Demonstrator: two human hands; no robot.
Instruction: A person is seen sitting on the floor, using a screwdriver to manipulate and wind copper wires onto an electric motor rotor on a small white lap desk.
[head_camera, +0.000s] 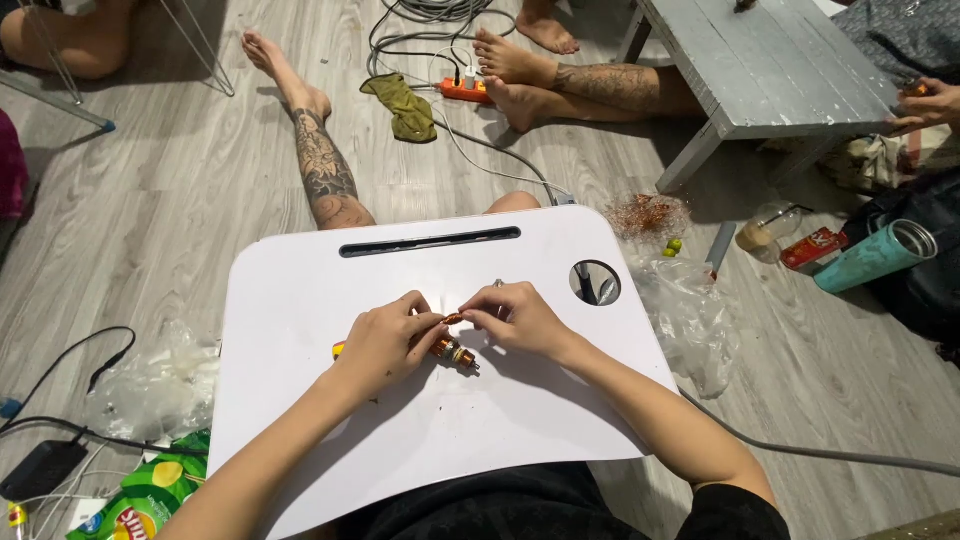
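The left hand lies knuckles-up on the white lap desk, its fingers curled in and its thumb and forefinger pinched onto a small copper-wound coil part with a metal end. The right hand faces it from the other side, fingers likewise bent, its fingertips closed on a tiny copper-coloured piece that sits between the two hands, just above the coil part. The coil part rests on the desk under the left fingertips, its long axis running diagonally, with the metal end pointing down and toward the right hand and the other end hidden under the left palm. A yellow and red tip shows at the outer edge of the left hand; whether it belongs to the same part I cannot tell. Beyond the right hand, the desk has a round cup hole with dark objects showing through it, and further from both hands a long dark slot. Off the desk past the right hand lies a clear plastic bag, its contents too faint to tell, and beyond it a small heap of copper wire. Further out on that side lie a clear jar on its side with a tan layer inside and a capped teal tumbler, also lying down. Out from the left hand are another crumpled clear bag and a green snack packet on the grey wooden floor.
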